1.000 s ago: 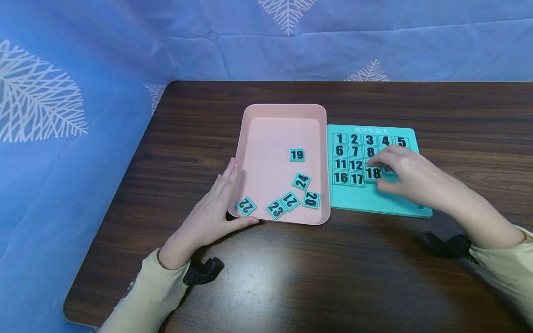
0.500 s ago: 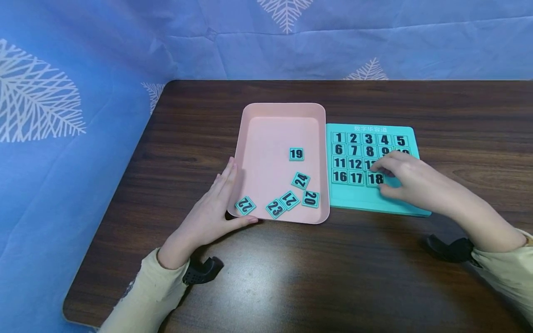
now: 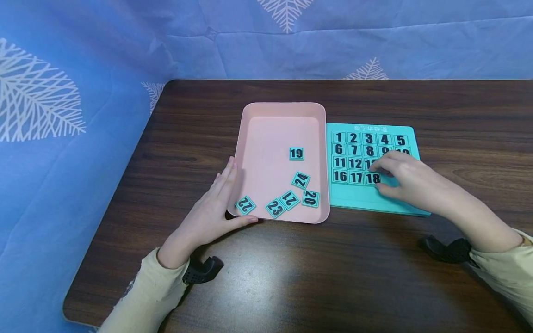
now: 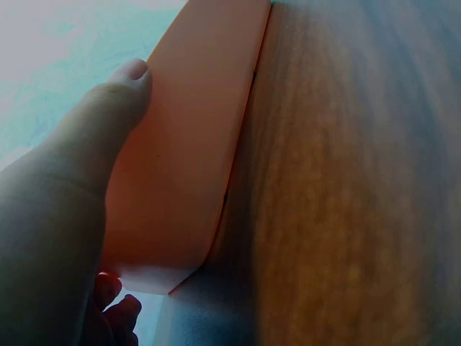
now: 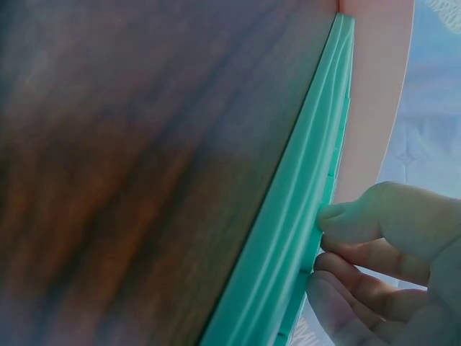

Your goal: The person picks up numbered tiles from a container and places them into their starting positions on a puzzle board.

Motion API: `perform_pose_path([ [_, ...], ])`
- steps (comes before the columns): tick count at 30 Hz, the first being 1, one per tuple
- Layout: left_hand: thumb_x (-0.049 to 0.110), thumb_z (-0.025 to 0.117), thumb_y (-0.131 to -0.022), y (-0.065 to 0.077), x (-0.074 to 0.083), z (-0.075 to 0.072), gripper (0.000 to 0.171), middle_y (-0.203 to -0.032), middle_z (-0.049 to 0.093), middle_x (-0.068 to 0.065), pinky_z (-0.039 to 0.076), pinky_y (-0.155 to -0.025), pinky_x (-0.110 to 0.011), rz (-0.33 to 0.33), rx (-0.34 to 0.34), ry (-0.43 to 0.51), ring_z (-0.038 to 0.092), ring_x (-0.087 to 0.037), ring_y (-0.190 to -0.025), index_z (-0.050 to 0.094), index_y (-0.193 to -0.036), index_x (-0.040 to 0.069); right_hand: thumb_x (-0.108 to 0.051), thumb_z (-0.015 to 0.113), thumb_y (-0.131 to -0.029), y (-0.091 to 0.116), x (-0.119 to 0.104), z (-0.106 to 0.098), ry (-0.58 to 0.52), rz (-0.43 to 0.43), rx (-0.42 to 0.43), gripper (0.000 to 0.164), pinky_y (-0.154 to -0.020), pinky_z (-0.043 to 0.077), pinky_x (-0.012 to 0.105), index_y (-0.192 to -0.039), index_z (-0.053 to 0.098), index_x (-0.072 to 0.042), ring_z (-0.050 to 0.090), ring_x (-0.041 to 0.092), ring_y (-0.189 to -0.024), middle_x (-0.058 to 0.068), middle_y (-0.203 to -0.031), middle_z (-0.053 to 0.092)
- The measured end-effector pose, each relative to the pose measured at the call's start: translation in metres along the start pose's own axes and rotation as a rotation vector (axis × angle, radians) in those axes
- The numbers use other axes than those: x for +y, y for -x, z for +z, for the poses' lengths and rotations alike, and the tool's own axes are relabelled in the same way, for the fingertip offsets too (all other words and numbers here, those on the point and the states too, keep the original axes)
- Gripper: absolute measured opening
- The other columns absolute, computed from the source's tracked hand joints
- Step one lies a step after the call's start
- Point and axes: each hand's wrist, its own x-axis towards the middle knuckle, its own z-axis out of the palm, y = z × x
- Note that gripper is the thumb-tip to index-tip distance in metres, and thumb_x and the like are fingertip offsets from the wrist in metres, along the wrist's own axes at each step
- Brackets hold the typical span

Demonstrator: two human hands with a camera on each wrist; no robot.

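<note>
My left hand (image 3: 212, 208) rests at the near left corner of the pink tray (image 3: 283, 105), fingers straight along its left side. Its thumb (image 4: 119, 101) lies on the near wall. In the tray are loose number tiles: 19 (image 3: 296, 154), 24 (image 3: 300, 180), 20 (image 3: 310, 198), 21 (image 3: 289, 200), 23 (image 3: 275, 208) and 22 (image 3: 245, 205). My right hand (image 3: 412, 180) pinches tile 18 (image 3: 373, 178) between thumb and fingertips, beside tile 17 (image 3: 356, 177) on the turquoise number board (image 3: 362, 199). The hand hides the tiles at the row ends.
The board stands against the tray's right side on a dark wooden table (image 3: 300, 277). Blue cloth (image 3: 233, 41) with white leaf prints hangs behind and to the left. Black straps with camera mounts (image 3: 204, 270) sit on both wrists.
Tile 18 has gone from overlapping the row above to lying level beside 17, after shifting slightly right and back left. My right hand moved with it; the left hand stayed at the tray.
</note>
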Motion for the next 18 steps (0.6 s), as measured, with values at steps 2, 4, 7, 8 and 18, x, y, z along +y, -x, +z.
perform_pose_path([
  [2,0.068,0.062,-0.078,0.0,-0.0001,-0.0001,0.113,-0.16,-0.007,0.001,0.018,-0.114,-0.047,0.004,0.002,0.0,0.003,-0.016,-0.144,-0.007,-0.153,0.018,-0.004,0.077,-0.075,0.0,-0.0005,0.0,0.004,-0.002,0.001,0.031,-0.075,0.05,0.048,-0.104,0.068,0.002,0.056,0.029,-0.093,0.014,-0.101,0.063],
  [4,0.067,0.062,-0.078,-0.0004,-0.0004,0.0,0.113,-0.16,-0.007,0.0,0.018,-0.114,-0.046,0.012,0.006,-0.001,0.002,-0.015,-0.144,-0.007,-0.153,0.018,-0.004,0.077,-0.075,-0.0002,-0.0009,-0.0002,0.008,-0.006,0.0,0.031,-0.075,0.05,0.047,-0.104,0.068,0.002,0.056,0.028,-0.093,0.013,-0.101,0.062],
  [7,0.066,0.063,-0.079,-0.0007,-0.0008,-0.0001,0.113,-0.16,-0.006,-0.001,0.018,-0.114,-0.045,0.023,0.012,-0.003,0.002,-0.014,-0.144,-0.006,-0.153,0.017,-0.004,0.076,-0.075,-0.0002,-0.0013,-0.0004,0.01,-0.008,-0.002,0.031,-0.074,0.05,0.047,-0.104,0.068,0.002,0.056,0.028,-0.092,0.013,-0.101,0.062],
  [8,0.066,0.063,-0.079,-0.0009,-0.0011,-0.0001,0.113,-0.16,-0.005,-0.002,0.018,-0.115,-0.045,0.026,0.013,-0.004,0.002,-0.014,-0.144,-0.006,-0.154,0.017,-0.004,0.076,-0.076,-0.0003,-0.0014,-0.0005,0.009,-0.006,-0.005,0.031,-0.074,0.05,0.047,-0.104,0.068,0.002,0.056,0.027,-0.091,0.013,-0.101,0.062],
  [18,0.068,0.061,-0.078,-0.0008,-0.0009,0.0004,0.113,-0.16,-0.006,-0.001,0.017,-0.114,-0.045,0.015,0.009,-0.003,0.002,-0.014,-0.144,-0.007,-0.153,0.018,-0.005,0.078,-0.076,-0.0008,-0.0024,-0.0058,-0.006,0.007,-0.025,0.032,-0.071,0.05,0.044,-0.106,0.068,0.0,0.054,0.023,-0.087,0.01,-0.1,0.061],
])
